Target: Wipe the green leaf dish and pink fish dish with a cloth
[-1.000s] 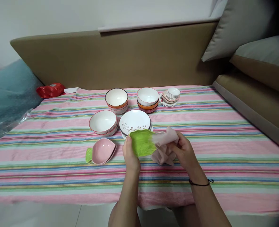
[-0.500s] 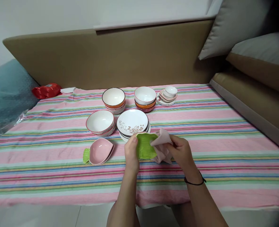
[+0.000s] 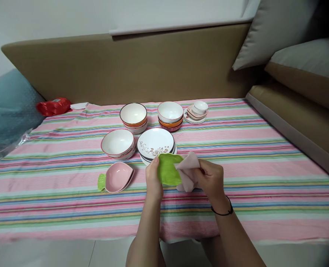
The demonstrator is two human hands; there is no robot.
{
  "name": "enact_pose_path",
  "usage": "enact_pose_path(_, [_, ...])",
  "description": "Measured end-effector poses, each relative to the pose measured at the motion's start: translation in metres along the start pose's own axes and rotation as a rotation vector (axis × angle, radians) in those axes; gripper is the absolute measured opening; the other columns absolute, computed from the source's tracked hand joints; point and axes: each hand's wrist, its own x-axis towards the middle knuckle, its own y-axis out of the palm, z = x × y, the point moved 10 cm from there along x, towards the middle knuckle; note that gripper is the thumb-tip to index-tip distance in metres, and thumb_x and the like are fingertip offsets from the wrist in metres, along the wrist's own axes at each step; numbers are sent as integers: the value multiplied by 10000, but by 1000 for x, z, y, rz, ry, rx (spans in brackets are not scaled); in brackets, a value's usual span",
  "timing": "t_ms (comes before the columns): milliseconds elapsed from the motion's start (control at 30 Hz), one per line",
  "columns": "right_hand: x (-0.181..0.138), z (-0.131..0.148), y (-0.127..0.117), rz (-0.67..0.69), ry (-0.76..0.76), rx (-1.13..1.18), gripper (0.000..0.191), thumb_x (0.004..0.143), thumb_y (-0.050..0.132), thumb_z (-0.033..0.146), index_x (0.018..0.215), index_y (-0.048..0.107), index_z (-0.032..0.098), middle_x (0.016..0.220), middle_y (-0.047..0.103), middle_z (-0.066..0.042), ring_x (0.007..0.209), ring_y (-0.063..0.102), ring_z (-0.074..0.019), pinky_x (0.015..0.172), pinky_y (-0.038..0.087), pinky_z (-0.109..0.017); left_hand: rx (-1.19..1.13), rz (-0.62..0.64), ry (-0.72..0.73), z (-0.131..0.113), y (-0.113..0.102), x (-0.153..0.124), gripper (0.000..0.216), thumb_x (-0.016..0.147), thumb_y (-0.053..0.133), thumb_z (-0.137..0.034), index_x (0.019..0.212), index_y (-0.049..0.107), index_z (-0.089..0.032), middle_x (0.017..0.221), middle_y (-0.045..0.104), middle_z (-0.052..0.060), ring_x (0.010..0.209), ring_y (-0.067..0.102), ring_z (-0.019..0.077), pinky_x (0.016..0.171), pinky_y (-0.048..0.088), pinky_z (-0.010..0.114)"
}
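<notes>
A green dish (image 3: 168, 170) with a wavy rim is held up above the striped cloth, its left edge in the grip of my left hand (image 3: 153, 180). My right hand (image 3: 212, 178) is closed on a pale pink cloth (image 3: 188, 171), which covers the dish's right side. Just behind the dish lies a stack of white plates (image 3: 156, 142) with a brown flower pattern. To the left rest pink strawberry-shaped bowls (image 3: 119, 177), one inside another, with a green leaf handle.
Stacked bowls stand at left (image 3: 117, 142), behind (image 3: 133, 114) and back middle (image 3: 170, 112). Small white bowls (image 3: 200, 106) sit on plates farther right. A red shiny package (image 3: 54, 107) lies by a blue cushion (image 3: 11, 107). The sofa back (image 3: 125, 70) closes off the rear.
My right hand and the pink cloth have moved slightly left over the green dish. The dish has shifted a little left and up in my left hand.
</notes>
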Motion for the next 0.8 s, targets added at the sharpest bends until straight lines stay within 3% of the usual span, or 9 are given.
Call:
enact_pose_path(133, [2, -11, 8, 84, 108, 94, 191, 772, 484, 105, 591, 529, 147, 527, 328, 52, 509, 300, -60, 468, 246, -197, -32, -51, 32, -1, -6, 3, 344, 747, 640, -454, 873, 688, -137, 800, 686, 30, 750, 640, 160, 666, 495, 235])
enact_pose_path(367, [-5, -36, -11, -90, 311, 48, 194, 699, 620, 220, 538, 542, 145, 506, 286, 52, 515, 260, -66, 449, 223, -204, 69, -9, 127, -9, 0, -6, 334, 803, 571, -458, 874, 690, -154, 827, 691, 43, 777, 633, 183, 686, 496, 264])
enact_pose_path(467, [-7, -50, -7, -31, 397, 123, 204, 704, 617, 262, 543, 565, 149, 497, 323, 48, 510, 290, -74, 447, 248, -205, 209, 54, 239, -21, 9, -13, 345, 830, 528, -460, 907, 701, -171, 914, 697, 68, 884, 632, 210, 774, 492, 289])
enact_pose_path(567, [-5, -53, 1, 50, 414, 204, 128, 719, 578, 243, 674, 663, 158, 533, 432, 38, 534, 368, -93, 479, 311, -208, 310, 98, 314, -29, 17, -17, 366, 842, 497, -474, 944, 705, -190, 993, 692, 75, 970, 618, 227, 851, 473, 314])
enact_pose_path(667, [-4, -47, 13, 137, 409, 271, 159, 724, 562, 230, 775, 699, 166, 600, 539, 25, 577, 449, -117, 521, 372, -218, 383, 143, 352, -33, 23, -20, 384, 849, 475, -481, 944, 707, -190, 995, 692, 79, 969, 619, 230, 852, 470, 322])
enact_pose_path(800, [-5, -40, 29, 236, 413, 317, 170, 760, 558, 272, 774, 691, 167, 612, 569, 17, 586, 478, -123, 528, 383, -216, 448, 180, 455, -43, 28, -27, 360, 865, 472, -445, 945, 713, -190, 957, 698, 75, 937, 621, 214, 832, 464, 302])
